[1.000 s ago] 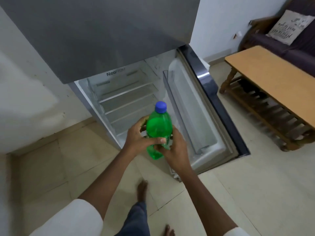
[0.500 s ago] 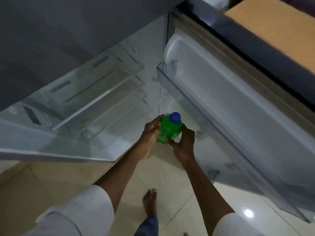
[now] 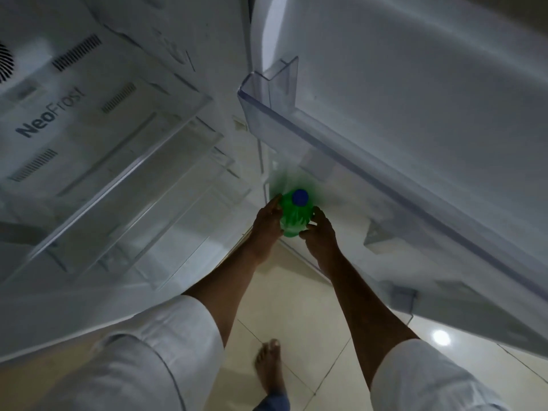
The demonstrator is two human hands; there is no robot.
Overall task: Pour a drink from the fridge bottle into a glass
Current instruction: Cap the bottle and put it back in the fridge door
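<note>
A green plastic bottle [image 3: 293, 216] with a blue cap [image 3: 300, 197] is seen from above, upright, low down between the open fridge body and its door. My left hand [image 3: 265, 223] wraps its left side and my right hand [image 3: 321, 232] grips its right side. The bottle's lower part is hidden behind my fingers. A green reflection shows on the clear door shelf behind it. No glass is in view.
The fridge interior [image 3: 118, 161] with clear shelves fills the left. The open door [image 3: 430, 120] with a clear door bin [image 3: 275, 108] fills the right. Beige floor tiles [image 3: 305, 310] and my bare foot [image 3: 269, 369] lie below.
My head has leaned in closer to the fridge, and both hands have carried the bottle lower and deeper, toward the bottom of the door.
</note>
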